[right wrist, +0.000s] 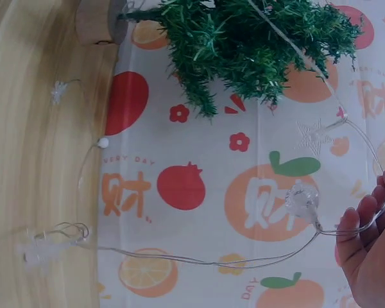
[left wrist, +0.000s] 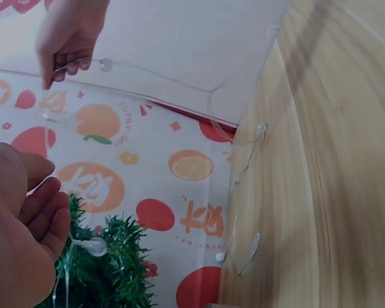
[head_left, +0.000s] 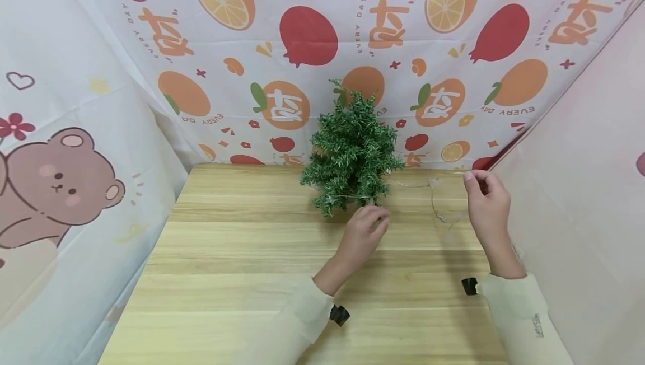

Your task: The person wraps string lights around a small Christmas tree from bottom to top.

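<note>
A small green artificial Christmas tree (head_left: 353,149) stands at the back of the table, its round wooden base (right wrist: 101,22) showing in the right wrist view. My right hand (head_left: 489,202), raised to the right of it, pinches the thin wire of a fairy light string (right wrist: 212,263). Clear ornaments hang on the wire, among them a star (right wrist: 313,136). Close in front of the lower branches, my left hand (head_left: 364,229) has loosely bent fingers, with a gap between thumb and fingertips. Wire crosses the tree's front right at those fingertips, and a clear bulb (left wrist: 95,246) hangs below them.
More of the string trails over the wooden table (head_left: 227,275) right of the tree, with a clear light (right wrist: 42,250) lying there. A fruit-printed cloth (head_left: 307,34) rises behind the tree. Pale cloths flank both sides, the left one (head_left: 55,186) with a bear print.
</note>
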`<state>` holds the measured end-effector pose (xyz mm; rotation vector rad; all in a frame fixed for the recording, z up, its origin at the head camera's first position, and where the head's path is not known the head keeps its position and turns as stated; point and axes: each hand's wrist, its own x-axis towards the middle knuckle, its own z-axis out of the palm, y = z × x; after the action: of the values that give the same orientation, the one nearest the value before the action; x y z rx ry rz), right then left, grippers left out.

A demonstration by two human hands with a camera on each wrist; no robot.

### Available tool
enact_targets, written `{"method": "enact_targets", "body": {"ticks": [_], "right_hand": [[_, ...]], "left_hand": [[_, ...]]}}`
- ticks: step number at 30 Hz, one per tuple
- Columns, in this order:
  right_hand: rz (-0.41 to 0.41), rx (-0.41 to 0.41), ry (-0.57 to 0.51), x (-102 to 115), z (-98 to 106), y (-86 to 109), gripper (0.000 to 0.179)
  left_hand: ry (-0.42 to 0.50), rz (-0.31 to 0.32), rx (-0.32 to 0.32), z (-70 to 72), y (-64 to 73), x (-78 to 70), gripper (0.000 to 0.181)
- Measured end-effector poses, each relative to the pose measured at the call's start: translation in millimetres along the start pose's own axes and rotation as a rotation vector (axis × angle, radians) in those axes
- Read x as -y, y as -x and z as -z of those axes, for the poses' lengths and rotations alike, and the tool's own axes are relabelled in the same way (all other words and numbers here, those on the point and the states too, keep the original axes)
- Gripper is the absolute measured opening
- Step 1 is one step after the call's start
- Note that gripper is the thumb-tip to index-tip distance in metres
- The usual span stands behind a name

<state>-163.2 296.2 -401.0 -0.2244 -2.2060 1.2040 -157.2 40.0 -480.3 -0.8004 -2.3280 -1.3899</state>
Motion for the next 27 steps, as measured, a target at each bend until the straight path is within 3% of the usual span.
{"method": "enact_targets", "body": {"ticks": [6, 12, 18, 27], "right_hand": [[0.016, -0.023, 0.005, 1, -4, -4.4, 0.033], [-0.018, 0.017, 0.008, -10, -17, -5.5, 0.033], [-0.002, 0.027, 0.005, -18, -27, 0.8, 0.028], [-0.024, 0.105, -0.031, -9, -31, 17.6, 0.031]], "left_hand": [[0.018, 0.023, 0.021, -3.6, -3.0, -2.4, 0.017], [0.080, 0.055, -0.017, -13.3, -23.9, -6.1, 0.021], [0.139, 0.087, 0.004, -30.8, -37.8, -15.4, 0.025], [0.202, 0.148, -0.016, -46.4, -64.2, -23.6, 0.032]]}}
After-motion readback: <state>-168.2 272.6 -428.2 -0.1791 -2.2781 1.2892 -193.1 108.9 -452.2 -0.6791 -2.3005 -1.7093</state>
